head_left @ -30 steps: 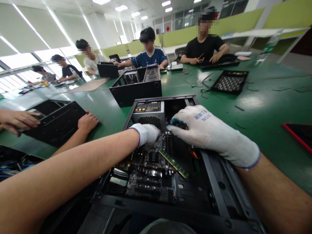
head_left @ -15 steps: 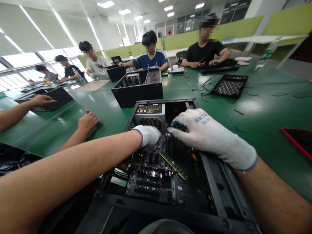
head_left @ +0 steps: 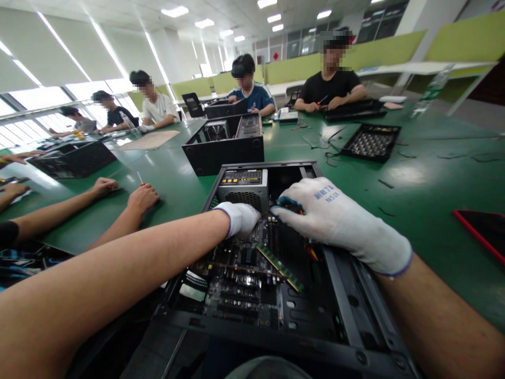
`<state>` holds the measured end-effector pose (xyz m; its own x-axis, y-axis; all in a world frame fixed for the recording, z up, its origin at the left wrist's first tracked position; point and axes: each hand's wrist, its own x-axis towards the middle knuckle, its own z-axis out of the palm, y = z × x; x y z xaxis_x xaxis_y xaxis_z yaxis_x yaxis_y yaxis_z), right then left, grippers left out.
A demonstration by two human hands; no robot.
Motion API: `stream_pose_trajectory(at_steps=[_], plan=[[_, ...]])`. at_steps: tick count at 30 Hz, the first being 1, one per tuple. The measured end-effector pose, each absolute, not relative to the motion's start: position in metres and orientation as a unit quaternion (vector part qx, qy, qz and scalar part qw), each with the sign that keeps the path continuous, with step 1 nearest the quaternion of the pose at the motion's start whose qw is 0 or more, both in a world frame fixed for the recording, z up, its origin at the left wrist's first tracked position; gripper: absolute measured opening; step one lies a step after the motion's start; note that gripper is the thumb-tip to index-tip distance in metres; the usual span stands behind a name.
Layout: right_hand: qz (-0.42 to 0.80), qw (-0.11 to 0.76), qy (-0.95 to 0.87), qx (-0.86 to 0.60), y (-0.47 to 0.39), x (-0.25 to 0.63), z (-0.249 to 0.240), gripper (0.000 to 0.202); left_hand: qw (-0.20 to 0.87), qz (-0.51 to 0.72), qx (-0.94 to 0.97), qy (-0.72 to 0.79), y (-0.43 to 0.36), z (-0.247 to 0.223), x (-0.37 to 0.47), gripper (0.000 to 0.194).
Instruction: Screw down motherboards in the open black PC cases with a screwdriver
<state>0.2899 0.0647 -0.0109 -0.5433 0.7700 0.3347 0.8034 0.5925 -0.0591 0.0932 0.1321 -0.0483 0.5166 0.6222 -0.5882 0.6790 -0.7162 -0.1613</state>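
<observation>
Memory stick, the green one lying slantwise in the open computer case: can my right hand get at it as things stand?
Probably yes. The right hand is close by, most of the memory stick lies exposed, and the left hand isn't in between.

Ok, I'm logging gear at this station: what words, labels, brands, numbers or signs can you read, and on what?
"N51", last character unclear: on the right glove; Chinese characters above it too blurred to quote.
Power supply label: print too small to read.
Left glove: marks too small to read.
Bottle label: blurred, unreadable.
</observation>
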Motion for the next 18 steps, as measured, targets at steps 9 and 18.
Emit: stream_pose_trajectory(at_steps=[9,18], plan=[[-0.066,0.158,-0.875,-0.452,0.063,0.29,-0.01,0.048,0.018,-0.371,0.86,0.35,0.131,-0.038,0.106,0.045],[-0.056,0.157,-0.876,-0.453,0.063,0.29,-0.011,0.047,0.008,-0.387,0.858,0.337,0.138,-0.044,0.106,0.052]])
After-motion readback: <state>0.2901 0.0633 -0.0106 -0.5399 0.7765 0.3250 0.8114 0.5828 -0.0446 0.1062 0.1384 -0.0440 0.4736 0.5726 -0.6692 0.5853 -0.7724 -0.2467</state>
